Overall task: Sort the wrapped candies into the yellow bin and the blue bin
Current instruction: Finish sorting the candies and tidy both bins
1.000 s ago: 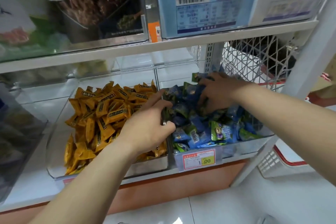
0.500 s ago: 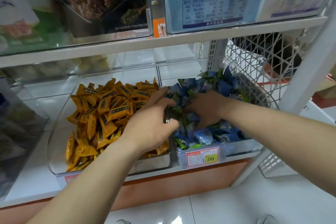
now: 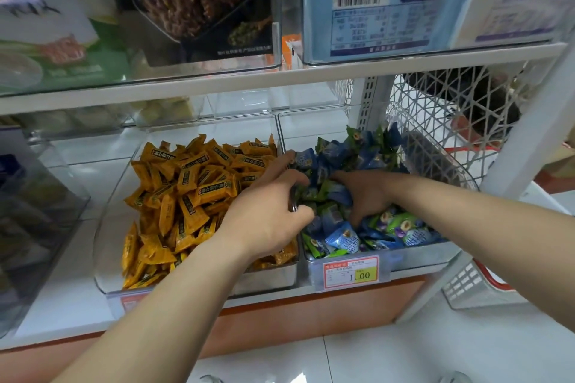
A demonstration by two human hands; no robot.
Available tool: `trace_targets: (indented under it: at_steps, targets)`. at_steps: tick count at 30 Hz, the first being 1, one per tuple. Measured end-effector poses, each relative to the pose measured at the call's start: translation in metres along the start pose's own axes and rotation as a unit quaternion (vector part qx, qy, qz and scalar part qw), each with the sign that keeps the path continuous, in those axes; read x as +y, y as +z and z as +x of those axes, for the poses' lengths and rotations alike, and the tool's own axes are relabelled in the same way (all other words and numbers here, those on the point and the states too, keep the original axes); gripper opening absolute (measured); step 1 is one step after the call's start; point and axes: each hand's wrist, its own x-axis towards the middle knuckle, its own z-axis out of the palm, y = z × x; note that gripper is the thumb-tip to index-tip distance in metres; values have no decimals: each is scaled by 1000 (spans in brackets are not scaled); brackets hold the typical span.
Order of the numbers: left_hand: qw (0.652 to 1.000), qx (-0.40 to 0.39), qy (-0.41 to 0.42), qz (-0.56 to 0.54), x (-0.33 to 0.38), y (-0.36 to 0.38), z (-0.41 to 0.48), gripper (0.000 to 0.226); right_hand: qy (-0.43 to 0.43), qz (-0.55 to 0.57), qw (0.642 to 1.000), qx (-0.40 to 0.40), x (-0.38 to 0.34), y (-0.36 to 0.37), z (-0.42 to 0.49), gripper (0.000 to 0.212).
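Head view: two clear bins side by side on the white shelf (image 3: 62, 305), the divider (image 3: 299, 245) between them taken as landmark. Left of the divider, the yellow bin (image 3: 107, 245) heaped with yellow wrapped candies (image 3: 193, 196), long axes pointing every way, many slanted toward the back. Right of the divider, the blue bin (image 3: 413, 255) full of blue and green wrapped candies (image 3: 345, 236), jumbled, twisted ends up at the rear. Left hand (image 3: 267, 217) straddling the divider, fingers curled over its top edge, grip partly closed; cannot tell whether any candy sits in it. Right hand (image 3: 367, 196) just right of the divider, palm down, fingers buried in the blue heap, candies around and under them; hold not clear. Price tag (image 3: 350, 272) on the blue bin's front.
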Motion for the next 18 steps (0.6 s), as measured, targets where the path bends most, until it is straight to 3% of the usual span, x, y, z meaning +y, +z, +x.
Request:
trace_targets:
  at_steps: [3,6,10,14,16,18]
  targets:
    - [1000,-4,-2,-13,-1,1,1,47,-36,74,995,51,-6,6,4,96]
    - [999,-19,2,-39,-2,-1,2,56,-63,196,978,39,-10,6,2,65]
    - [998,-22,1,-64,-5,-3,0,61,-91,388,917,28,-6,6,-2,41]
    - [997,-21,7,-70,-6,-2,0,59,-70,487,869,51,-8,-9,-5,48]
    - [997,-22,8,-67,-7,-2,0,59,-40,456,885,81,-6,-21,-10,60]
    - [998,-22,7,-64,-7,-3,-1,58,-8,344,929,135,-2,-36,-17,73]
